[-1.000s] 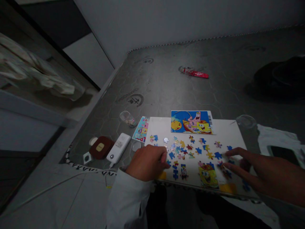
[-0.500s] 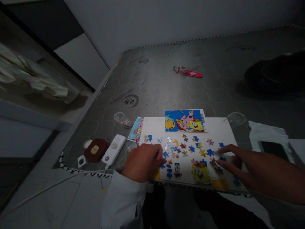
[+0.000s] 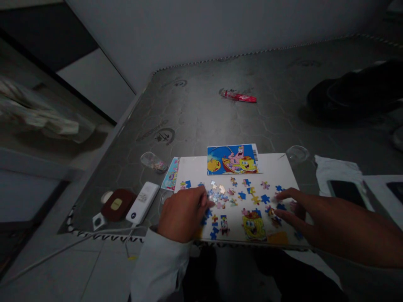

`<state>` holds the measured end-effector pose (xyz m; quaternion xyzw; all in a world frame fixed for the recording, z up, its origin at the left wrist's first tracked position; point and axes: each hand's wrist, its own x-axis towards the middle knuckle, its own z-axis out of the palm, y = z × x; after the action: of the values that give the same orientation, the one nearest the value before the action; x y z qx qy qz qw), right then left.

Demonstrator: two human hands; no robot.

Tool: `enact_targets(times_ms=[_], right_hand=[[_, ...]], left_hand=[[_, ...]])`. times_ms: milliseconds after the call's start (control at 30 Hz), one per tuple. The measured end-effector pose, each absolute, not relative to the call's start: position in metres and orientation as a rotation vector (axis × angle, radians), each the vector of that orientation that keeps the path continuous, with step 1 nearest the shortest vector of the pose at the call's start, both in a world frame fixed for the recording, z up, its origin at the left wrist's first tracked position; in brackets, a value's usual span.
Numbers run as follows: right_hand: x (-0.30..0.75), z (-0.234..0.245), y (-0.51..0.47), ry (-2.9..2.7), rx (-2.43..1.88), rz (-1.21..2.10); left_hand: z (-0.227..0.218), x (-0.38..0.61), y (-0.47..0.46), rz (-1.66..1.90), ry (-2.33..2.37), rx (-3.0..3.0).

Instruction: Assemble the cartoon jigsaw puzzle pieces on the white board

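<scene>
My left hand (image 3: 184, 213) rests on the left part of a white board (image 3: 192, 164) with its fingers curled in. Whatever it may hold is hidden. Over the right part of the board, my right hand (image 3: 304, 212) has its thumb and index finger apart, close to a few loose puzzle pieces (image 3: 273, 214). More jigsaw pieces (image 3: 242, 196), mostly blue, pink and yellow, are scattered between the hands. A joined yellow cartoon-face section (image 3: 253, 225) lies near the board's front edge. Behind the pieces is a picture card (image 3: 233, 159) with cartoon figures in a boat.
Left of the board are a clear cup (image 3: 153, 162) on its side, a white power bank (image 3: 143, 202) with a cable and a brown case (image 3: 119, 204). A phone (image 3: 346, 193) lies at the right, near another clear cup (image 3: 297, 154). A red packet (image 3: 239, 96) lies farther back.
The view has turned a little to the right, so the whole scene sits farther left. Both hands keep nearly the same pose over the board, and no piece has visibly moved.
</scene>
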<state>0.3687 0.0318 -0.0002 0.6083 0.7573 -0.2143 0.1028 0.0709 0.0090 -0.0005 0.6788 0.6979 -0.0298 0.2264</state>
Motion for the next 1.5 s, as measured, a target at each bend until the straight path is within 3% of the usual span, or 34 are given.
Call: enact_targets(times_ms=[600, 1500], right_hand=[[0.37, 0.0, 0.03, 2.318, 1.802, -0.526], [0.367, -0.001, 0.034, 2.281, 1.768, -0.608]], left_hand=[[0.001, 0.074, 0.002, -0.386, 1.706, 1.742], [-0.002, 0.077, 0.002, -0.386, 1.675, 1.777]])
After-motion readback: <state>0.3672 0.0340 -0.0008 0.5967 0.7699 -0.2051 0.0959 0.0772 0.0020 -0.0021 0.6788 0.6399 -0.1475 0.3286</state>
